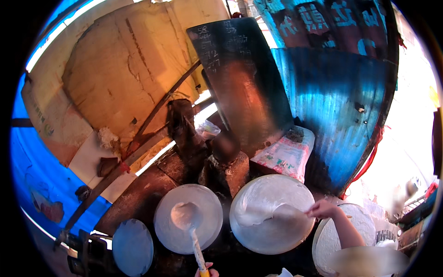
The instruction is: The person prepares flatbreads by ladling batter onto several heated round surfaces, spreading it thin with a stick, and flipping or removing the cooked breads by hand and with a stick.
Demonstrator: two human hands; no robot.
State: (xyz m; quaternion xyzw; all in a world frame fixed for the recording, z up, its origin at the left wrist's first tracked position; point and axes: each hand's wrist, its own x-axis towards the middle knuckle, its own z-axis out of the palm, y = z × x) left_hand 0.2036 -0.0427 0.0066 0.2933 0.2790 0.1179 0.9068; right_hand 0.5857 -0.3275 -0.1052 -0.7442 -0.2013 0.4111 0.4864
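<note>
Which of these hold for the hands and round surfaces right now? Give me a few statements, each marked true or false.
1. The left hand grips the ladle. True.
2. The right hand is at the right edge of the griddle. True.
3. The bowl of the ladle is over the griddle. False: it is over the pan, left of the griddle.
4. Both hands are gloved. False: both are bare.
5. The disc at far left is left of the pan. True.
</note>
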